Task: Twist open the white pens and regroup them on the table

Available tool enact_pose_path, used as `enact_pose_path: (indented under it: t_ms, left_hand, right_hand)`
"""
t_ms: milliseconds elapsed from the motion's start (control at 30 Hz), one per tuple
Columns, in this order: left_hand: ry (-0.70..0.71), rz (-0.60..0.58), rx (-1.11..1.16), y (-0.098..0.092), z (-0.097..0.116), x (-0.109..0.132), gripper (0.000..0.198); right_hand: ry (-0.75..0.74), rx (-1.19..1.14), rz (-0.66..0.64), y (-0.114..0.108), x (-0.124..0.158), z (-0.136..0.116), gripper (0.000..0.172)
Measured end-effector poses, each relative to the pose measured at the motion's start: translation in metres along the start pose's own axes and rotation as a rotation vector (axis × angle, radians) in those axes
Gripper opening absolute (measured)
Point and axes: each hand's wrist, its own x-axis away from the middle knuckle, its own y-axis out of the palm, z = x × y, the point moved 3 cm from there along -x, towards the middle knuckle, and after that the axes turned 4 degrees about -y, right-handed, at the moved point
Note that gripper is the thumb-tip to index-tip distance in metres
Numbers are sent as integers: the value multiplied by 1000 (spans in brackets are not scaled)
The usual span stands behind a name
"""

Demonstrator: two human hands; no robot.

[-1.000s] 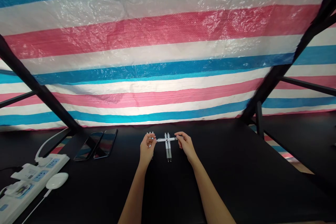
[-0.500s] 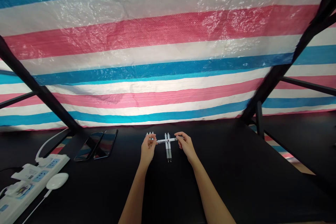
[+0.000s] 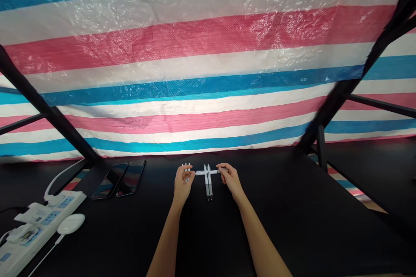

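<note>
Two white-and-grey pens [image 3: 209,190] lie side by side on the black table, tips toward me. Across their upper parts rests a third white pen [image 3: 212,172], forming a cross. My right hand [image 3: 230,180] pinches the right end of this crosswise pen. At its left end my left hand [image 3: 182,185] has thumb and fingers drawn together around the tip, partly hiding it. Behind my left fingers several more white pens [image 3: 186,165] stand out, mostly covered by the hand.
Two dark phones [image 3: 131,178] lie to the left. Nearer on that side are a white power strip [image 3: 42,225] with plugs in it and a round white charger [image 3: 70,223] on a cable. Black frame bars [image 3: 73,132] rise at both sides before a striped tarp [image 3: 195,60].
The crosswise pen has straightened slightly, its left end shifting a little away from me. My left thumb and fingers have moved slightly; my right hand stays nearly still.
</note>
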Motion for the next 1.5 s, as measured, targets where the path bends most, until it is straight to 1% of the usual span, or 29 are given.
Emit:
enact_pose_path:
  t_ms: [100, 300, 467, 600, 833, 1033, 1200, 1233, 1333, 1400, 1500]
  left_hand:
    - [-37, 6, -3, 0, -2, 0, 27]
    - [-4, -43, 17, 2, -2, 0, 26]
    - [74, -46, -55, 2, 1, 1, 20]
    - [124, -44, -53, 2, 5, 2, 17]
    - [115, -23, -28, 2, 6, 2, 18]
    - [95, -19, 4, 1, 3, 2, 22]
    - [20, 58, -41, 0, 2, 2, 26]
    - [-2, 58, -47, 0, 3, 3, 26]
    - [-32, -11, -73, 2, 5, 5, 27]
    - [-32, -52, -114, 4, 6, 6, 35]
    - [-30, -45, -180, 4, 8, 7, 42]
  right_hand:
    - [-6, 0, -14, 1, 0, 0, 21]
    - [-9, -6, -17, 0, 1, -2, 21]
    - [16, -6, -9, 1, 2, -4, 21]
    - [18, -12, 3, 1, 1, -3, 19]
    - [32, -14, 5, 1, 1, -1, 18]
    - [44, 3, 3, -1, 0, 2, 18]
    - [7, -37, -22, 1, 1, -2, 21]
    - [3, -39, -26, 2, 2, -4, 22]
    - [-16, -31, -58, 4, 3, -7, 22]
    - [-44, -26, -91, 6, 4, -8, 22]
    - [-96, -19, -132, 7, 4, -8, 23]
